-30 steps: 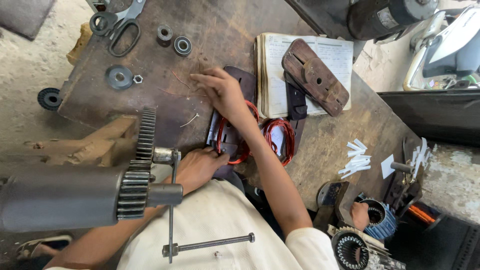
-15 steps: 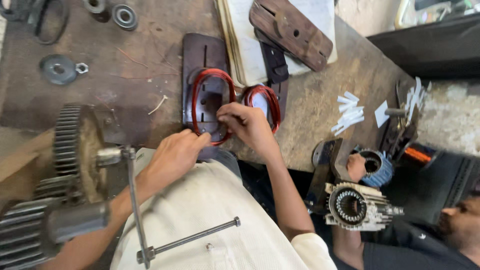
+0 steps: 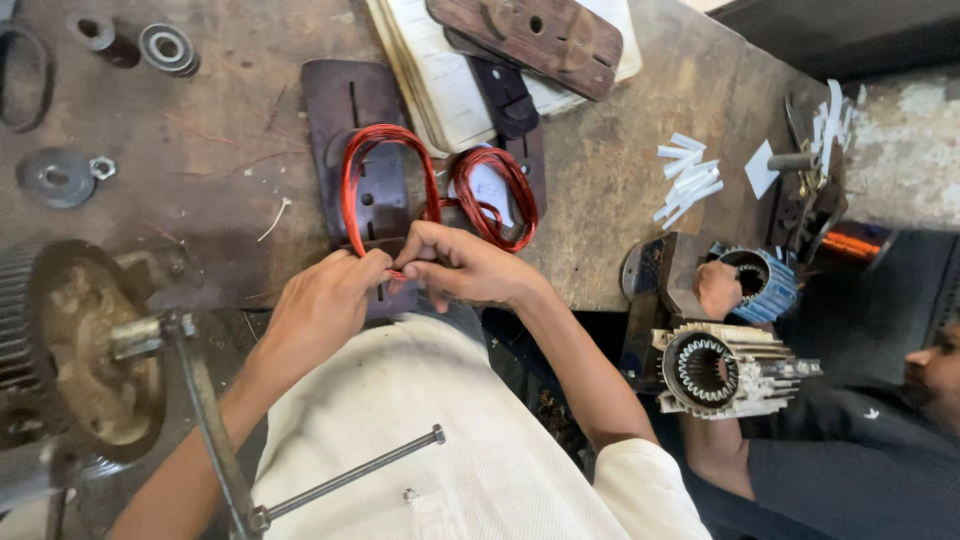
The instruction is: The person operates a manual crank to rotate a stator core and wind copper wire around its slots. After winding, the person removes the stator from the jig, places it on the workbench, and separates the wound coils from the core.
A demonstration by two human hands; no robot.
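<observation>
**Head view: 2 hands met at the near end of the larger coil**

Head view looked down on a worn wooden workbench (image 3: 200,130). On it lay a dark slotted former (image 3: 350,110), and over that ran the larger red wire coil (image 3: 352,165), an oval loop whose long axis ran away from the person toward the far side of the bench. A smaller red wire coil (image 3: 515,190) lay just to its right, joined to it by strands of the same wire.

The left hand (image 3: 320,305) and right hand (image 3: 455,265) sat side by side at the bench's near edge, touching each other. Both were narrowly closed, fingertips pinching the near end of the larger coil, so the loop stretched straight ahead of them. The right hand was the nearer to the smaller coil.

Beyond lay a notebook (image 3: 440,75) under a wooden block (image 3: 530,35), and 2 bearings (image 3: 165,45) at far left. At right, another person's hand (image 3: 718,288) rested by a motor stator (image 3: 730,370).
</observation>
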